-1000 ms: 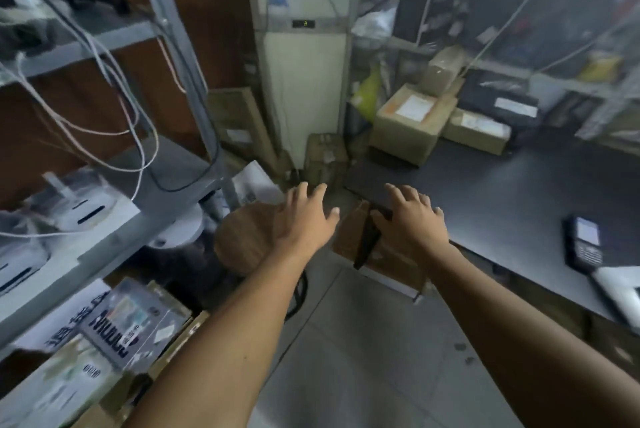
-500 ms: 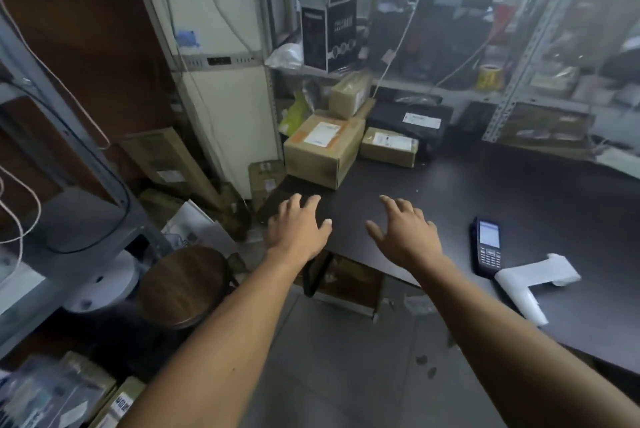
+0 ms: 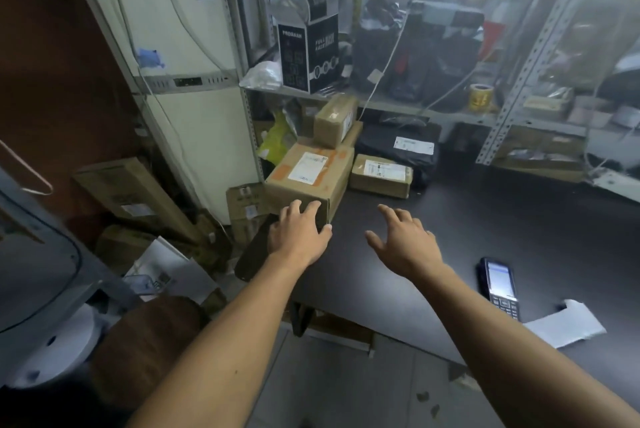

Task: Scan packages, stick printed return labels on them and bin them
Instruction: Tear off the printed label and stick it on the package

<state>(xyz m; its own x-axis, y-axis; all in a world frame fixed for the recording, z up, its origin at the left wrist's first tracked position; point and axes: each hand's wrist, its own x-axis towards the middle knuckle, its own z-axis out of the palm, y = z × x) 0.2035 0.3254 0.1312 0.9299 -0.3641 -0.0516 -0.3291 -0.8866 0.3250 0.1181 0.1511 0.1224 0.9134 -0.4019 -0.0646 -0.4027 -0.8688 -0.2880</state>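
Several packages stand at the far left corner of the black table (image 3: 485, 237). The nearest is a large cardboard box (image 3: 308, 178) with a white label on top. A smaller brown box (image 3: 335, 119) leans behind it, a flat brown box (image 3: 381, 175) lies to its right, and a black bag (image 3: 398, 147) with a label lies behind that. My left hand (image 3: 298, 237) is open, its fingertips at the large box's near face. My right hand (image 3: 403, 242) hovers open over the table, a little right of the box. A handheld scanner (image 3: 498, 285) lies at the right.
A white paper label (image 3: 564, 323) lies near the scanner at the table's front edge. Metal shelving (image 3: 512, 81) with boxes and a yellow tape roll (image 3: 480, 98) rises behind the table. A white fridge (image 3: 180, 81) and leaning cartons (image 3: 131, 195) stand at the left, a round stool (image 3: 149, 341) below.
The view has swung right from the left shelf to the table. Both open hands have moved forward over the table, and the left one has reached the large box.
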